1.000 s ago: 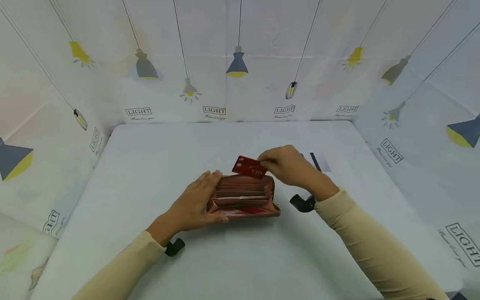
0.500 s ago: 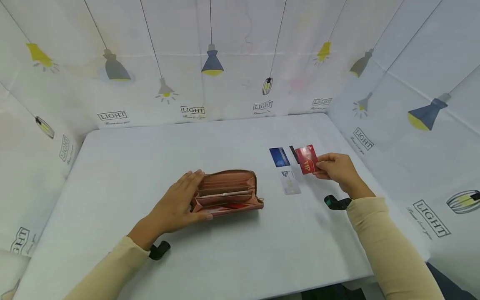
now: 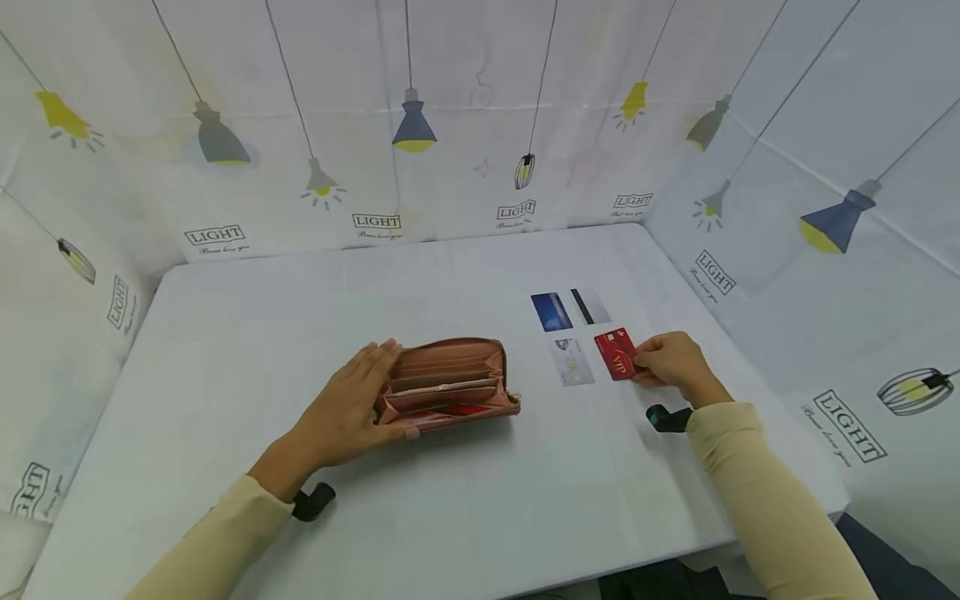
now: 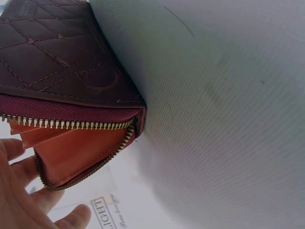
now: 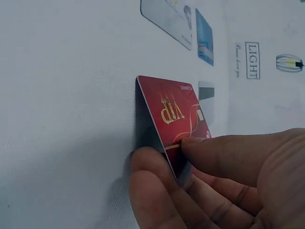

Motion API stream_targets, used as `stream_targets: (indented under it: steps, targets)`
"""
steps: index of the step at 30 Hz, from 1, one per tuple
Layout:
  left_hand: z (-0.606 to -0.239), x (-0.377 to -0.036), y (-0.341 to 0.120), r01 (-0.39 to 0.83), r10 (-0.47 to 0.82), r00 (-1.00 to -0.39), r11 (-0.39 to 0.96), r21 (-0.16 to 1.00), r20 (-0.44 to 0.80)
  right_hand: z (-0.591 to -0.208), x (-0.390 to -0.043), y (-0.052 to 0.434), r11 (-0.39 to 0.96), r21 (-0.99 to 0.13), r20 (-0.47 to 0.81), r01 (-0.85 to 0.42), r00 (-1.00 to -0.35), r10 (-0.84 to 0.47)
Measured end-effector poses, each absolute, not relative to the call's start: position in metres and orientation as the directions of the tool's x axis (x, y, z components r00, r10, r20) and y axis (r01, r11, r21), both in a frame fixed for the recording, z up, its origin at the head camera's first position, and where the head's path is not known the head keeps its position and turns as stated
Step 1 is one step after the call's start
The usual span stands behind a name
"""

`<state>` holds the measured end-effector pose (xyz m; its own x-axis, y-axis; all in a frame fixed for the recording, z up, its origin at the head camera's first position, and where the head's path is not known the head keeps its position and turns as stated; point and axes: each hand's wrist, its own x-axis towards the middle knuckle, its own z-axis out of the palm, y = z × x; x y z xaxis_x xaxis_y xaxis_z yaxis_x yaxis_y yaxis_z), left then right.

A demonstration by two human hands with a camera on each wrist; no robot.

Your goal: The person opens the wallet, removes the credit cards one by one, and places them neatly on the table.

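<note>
A red VIP card is pinched between thumb and fingers of my right hand. In the right wrist view the card is tilted, its held edge raised off the white cloth. My left hand holds the left end of an unzipped wallet, fingers at the back and thumb along the front. The wallet stands with its pink-brown compartments spread, and something red shows in the front one. In the left wrist view its dark quilted outside and brass zip appear.
Beside the red card lie a blue card, a white card with a black stripe and a silver-grey card. Lamp-printed sheeting closes off the back and sides of the white table.
My right hand has carried the red card from above the wallet to the right, then lowered it beside the silver-grey card. The left hand stays on the wallet; the head view has shifted.
</note>
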<state>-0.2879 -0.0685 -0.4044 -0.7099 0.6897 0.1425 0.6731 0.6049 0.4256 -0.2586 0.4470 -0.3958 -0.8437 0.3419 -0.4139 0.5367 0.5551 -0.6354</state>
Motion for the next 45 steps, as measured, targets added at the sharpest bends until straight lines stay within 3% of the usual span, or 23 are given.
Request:
stream_targets:
  steps: [10,14,19,24,28,33,36,40,45]
  targets:
    - [-0.407,-0.287,-0.072,0.668,0.679,-0.719,0.617,0.416,0.148,-0.391,-0.27,0.426,0.827,-0.34,-0.322,0.447,-0.882,0.344]
    - [-0.408,-0.289,-0.07,0.678,0.687,-0.71,0.61,0.41,0.154,-0.39,-0.27,0.422,0.876,-0.218,-0.303,0.429,-0.883,0.358]
    - [-0.409,-0.29,-0.07,0.685,0.691,-0.706,0.612,0.395,0.155,-0.384,-0.269,0.415,0.896,-0.156,-0.333,0.416,-0.876,0.349]
    - [-0.409,-0.291,-0.072,0.685,0.693,-0.705,0.613,0.393,0.149,-0.377,-0.271,0.412,0.907,-0.141,-0.362,0.396,-0.873,0.325]
    - [-0.409,-0.292,-0.073,0.691,0.694,-0.702,0.611,0.385,0.16,-0.371,-0.274,0.403,0.918,-0.195,-0.322,0.345,-0.907,0.273]
    - [-0.409,-0.293,-0.074,0.709,0.697,-0.694,0.615,0.346,0.182,-0.344,-0.274,0.351,0.925,-0.354,-0.172,0.139,-0.982,0.082]
    - [-0.407,-0.294,-0.072,0.712,0.699,-0.692,0.62,0.329,0.18,-0.324,-0.27,0.311,0.924,-0.381,-0.062,-0.023,-0.997,-0.051]
    - [-0.406,-0.293,-0.071,0.712,0.698,-0.692,0.621,0.329,0.182,-0.31,-0.264,0.267,0.902,-0.373,0.013,-0.218,-0.973,-0.23]
    - [-0.407,-0.292,-0.072,0.713,0.695,-0.693,0.62,0.326,0.193,-0.314,-0.259,0.226,0.801,-0.423,-0.051,-0.423,-0.872,-0.487]
